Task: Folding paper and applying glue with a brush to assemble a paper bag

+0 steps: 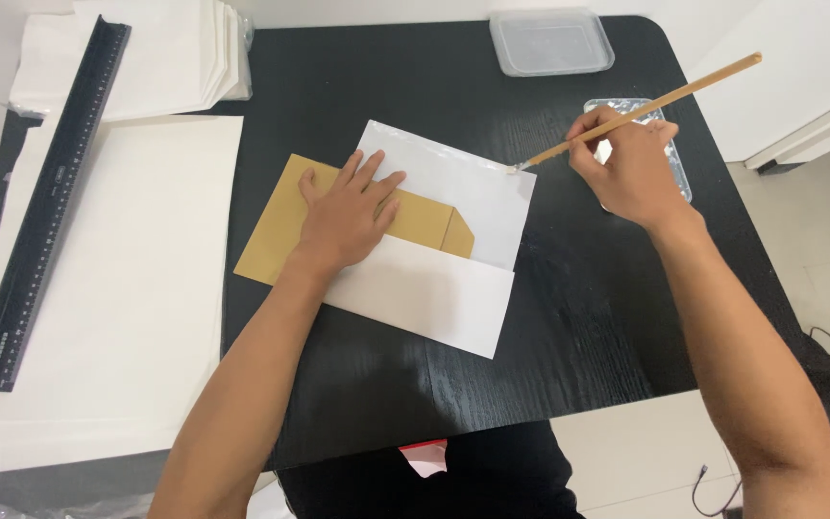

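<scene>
Brush [646, 108] pinched in my right hand [631, 168], tip touching the white sheet's [453, 183] far-right edge, while my left hand [348, 216] lies flat, fingers spread, on the brown card [276, 231].

We have a single view, worn on the head, and we look steeply down and slightly forward onto the black desk [588, 317] from close above. Our forearms enter from the bottom edge. The desk fills most of the picture, its far edge near the top, with pale floor [818, 279] showing at the right.
</scene>
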